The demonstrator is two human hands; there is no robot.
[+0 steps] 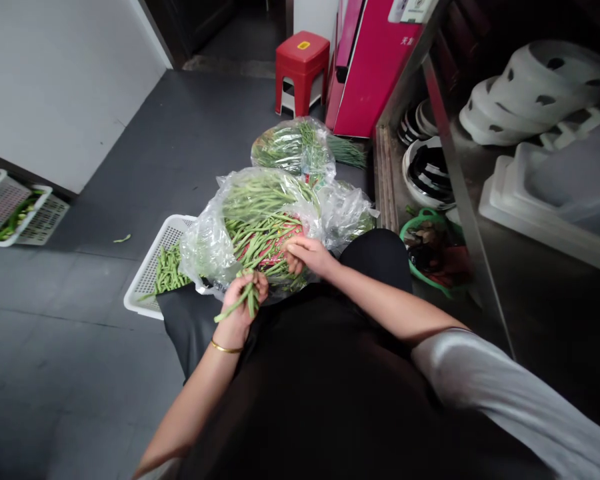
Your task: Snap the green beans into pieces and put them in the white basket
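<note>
Sitting with a dark-clothed lap in the near middle, the person works both hands at a clear plastic bag (207, 243) that rests at the far edge of the lap. The bag is open towards the person and packed with long beans (260, 230), laid over something red inside.

The left hand (241, 308) has its grip closed around a small bunch of bean pieces (230, 308); the green ends stick out to the near left of the fist. A gold bangle (225, 347) sits on that wrist. The right hand (307, 257), just to the right and a little farther off, has its grip pinched together on strands of the long beans at the bag's mouth. The two hands are near each other but do not touch.

On the grey floor (80, 313), left of the bag and partly under it, lies a white slotted basket (145, 290) with short cut beans (167, 270) heaped in its right part. A stray bean (123, 239) lies on the floor farther left. A second bag of beans (293, 147) sits beyond the first. Far behind it stand a red stool (303, 60) and a pink cabinet (375, 80). A green basket (419, 223) holding dark scraps sits to the right, beside a metal shelf unit (460, 187).
</note>
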